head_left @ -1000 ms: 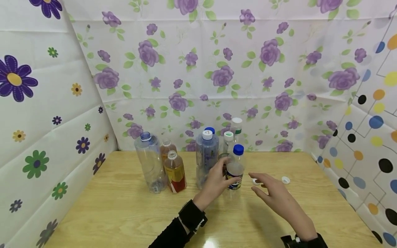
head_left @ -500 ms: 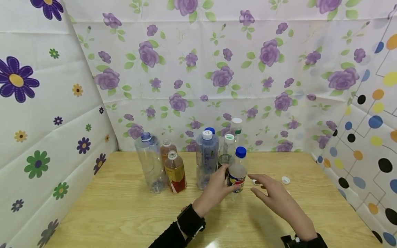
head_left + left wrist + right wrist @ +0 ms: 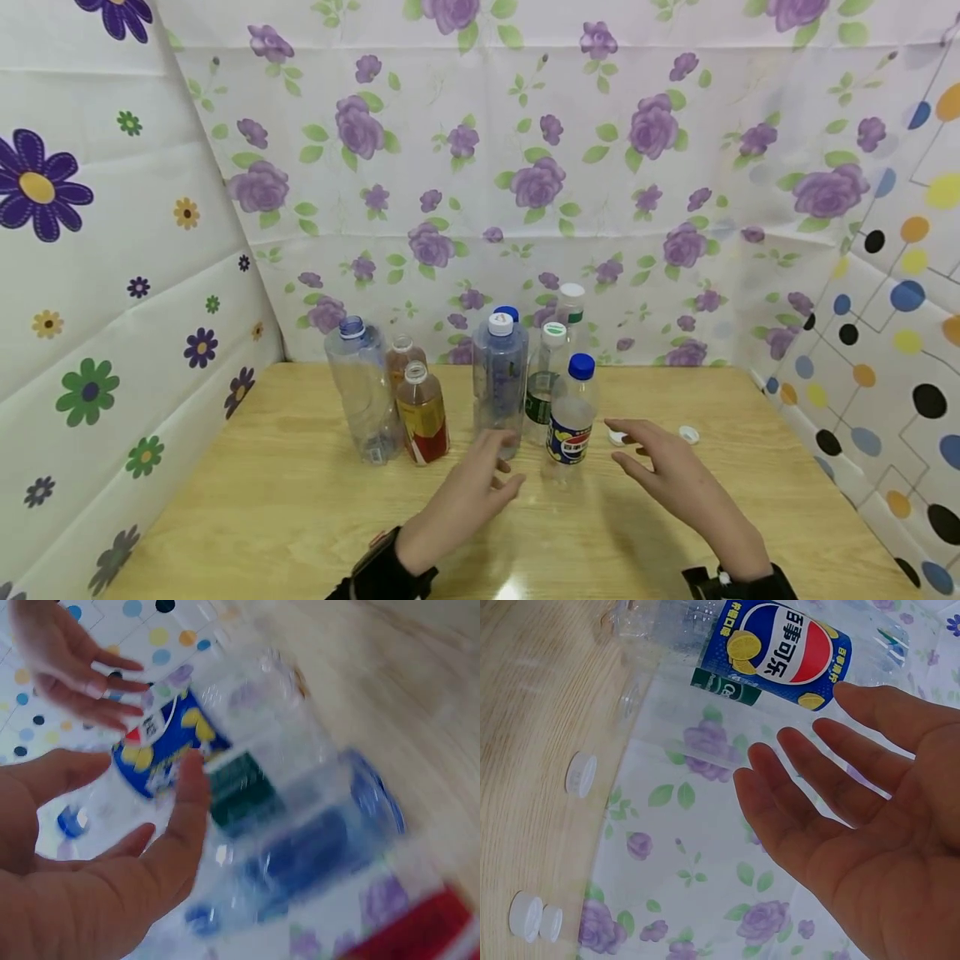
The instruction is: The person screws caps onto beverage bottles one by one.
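Note:
A clear plastic bottle with a blue cap and a blue label with lemons stands upright between the two hands. My left hand is apart from it at its left, fingers relaxed and holding nothing, in front of a large bluish bottle with a white cap. To the right of the labelled bottle my right hand holds its fingers spread loosely, touching nothing. Behind stands a green-labelled bottle with a white cap. The right wrist view shows the lemon label just beyond the right fingertips.
An uncapped large clear bottle and an uncapped bottle with a yellow and red label stand at the left, another amber bottle behind them. White caps lie on the wooden table at the right. Flowered cloth hangs behind.
My left hand has let go of the labelled bottle and drawn back left and nearer. That bottle stands slightly nearer than a second ago. The right hand has hardly moved.

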Demonstrator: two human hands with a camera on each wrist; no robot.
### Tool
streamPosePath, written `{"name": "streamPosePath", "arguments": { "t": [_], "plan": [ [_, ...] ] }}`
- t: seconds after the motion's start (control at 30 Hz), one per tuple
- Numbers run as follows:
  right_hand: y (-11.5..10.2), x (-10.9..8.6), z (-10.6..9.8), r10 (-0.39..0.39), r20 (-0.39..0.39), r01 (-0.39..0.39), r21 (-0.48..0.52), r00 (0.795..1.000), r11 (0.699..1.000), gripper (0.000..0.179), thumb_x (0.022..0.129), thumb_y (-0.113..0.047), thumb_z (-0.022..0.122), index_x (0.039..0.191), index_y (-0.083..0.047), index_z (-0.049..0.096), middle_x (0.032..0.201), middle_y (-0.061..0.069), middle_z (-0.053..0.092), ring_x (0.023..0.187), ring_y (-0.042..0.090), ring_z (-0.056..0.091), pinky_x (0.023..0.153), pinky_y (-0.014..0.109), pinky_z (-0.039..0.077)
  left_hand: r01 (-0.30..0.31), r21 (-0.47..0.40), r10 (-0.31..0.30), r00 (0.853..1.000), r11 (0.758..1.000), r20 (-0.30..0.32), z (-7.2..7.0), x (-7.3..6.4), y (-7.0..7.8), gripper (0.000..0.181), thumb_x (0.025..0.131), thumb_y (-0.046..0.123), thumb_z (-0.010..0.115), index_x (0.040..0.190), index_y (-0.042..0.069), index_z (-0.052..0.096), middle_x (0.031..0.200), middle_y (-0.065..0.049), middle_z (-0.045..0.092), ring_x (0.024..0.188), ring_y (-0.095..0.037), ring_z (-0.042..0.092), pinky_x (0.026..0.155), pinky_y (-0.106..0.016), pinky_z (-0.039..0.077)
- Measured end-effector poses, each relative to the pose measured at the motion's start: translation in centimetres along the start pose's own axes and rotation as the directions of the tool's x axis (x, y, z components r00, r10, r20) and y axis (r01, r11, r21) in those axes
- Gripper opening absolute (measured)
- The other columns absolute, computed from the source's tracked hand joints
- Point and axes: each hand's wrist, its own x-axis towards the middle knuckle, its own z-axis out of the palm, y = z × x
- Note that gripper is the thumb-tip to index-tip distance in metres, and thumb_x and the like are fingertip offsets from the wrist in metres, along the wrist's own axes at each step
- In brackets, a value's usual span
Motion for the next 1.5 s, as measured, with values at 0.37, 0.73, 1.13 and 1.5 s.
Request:
{"name": "streamPosePath", "arguments": {
  "t": [0.37, 0.73, 1.13, 1.5],
  "plan": [
    [0.1, -0.1, 0.0, -0.014, 0.019, 0.014, 0.011, 1.0, 1.0, 0.044, 0.098, -0.012, 0.07, 0.141, -0.008, 0.059, 0.131, 0.011, 0.065, 0.111, 0.028, 0.067, 0.09, 0.047, 0.06, 0.075, 0.118, -0.004, 0.862, 0.99, -0.507, -9.3, -6.3, -3.8, 0.042, 0.088, -0.008, 0.072, 0.126, -0.006, 0.054, 0.107, -0.014, 0.055, 0.089, -0.022, 0.057, 0.071, -0.027, 0.059],
    [0.2, -0.2, -0.2, -0.011, 0.046, 0.011, 0.004, 0.999, 1.0, 0.044, 0.099, -0.014, 0.069, 0.141, -0.009, 0.059, 0.133, 0.012, 0.064, 0.112, 0.03, 0.066, 0.088, 0.044, 0.061, 0.231, -0.149, -0.27, 0.899, 0.961, -0.346, -14.9, -5.6, -11.7, 0.109, 0.092, 0.025, 0.079, 0.16, -0.002, -0.002, 0.162, -0.033, 0.01, 0.145, -0.055, 0.022, 0.119, -0.065, 0.029],
    [0.5, 0.0, 0.3, -0.008, 0.03, 0.008, -0.001, 1.0, 1.0, 0.043, 0.098, -0.013, 0.069, 0.141, -0.009, 0.06, 0.134, 0.01, 0.065, 0.112, 0.027, 0.067, 0.092, 0.048, 0.06, 0.129, -0.232, -0.203, 0.922, 0.964, -0.328, -14.4, -2.9, -13.6, 0.107, 0.09, 0.02, 0.081, 0.162, 0.004, 0.004, 0.163, -0.026, 0.023, 0.147, -0.049, 0.028, 0.124, -0.057, 0.025],
    [0.4, -0.1, -0.2, 0.007, 0.071, -0.008, 0.007, 0.997, 1.0, 0.04, 0.1, -0.016, 0.068, 0.139, -0.009, 0.061, 0.133, 0.011, 0.065, 0.111, 0.03, 0.067, 0.09, 0.047, 0.06, 0.119, -0.192, -0.187, 0.903, 0.974, -0.387, -13.7, -2.4, -13.5, 0.096, 0.087, 0.019, 0.083, 0.159, 0.001, 0.022, 0.143, -0.026, 0.045, 0.134, -0.045, 0.047, 0.118, -0.052, 0.039]
  ]
}}
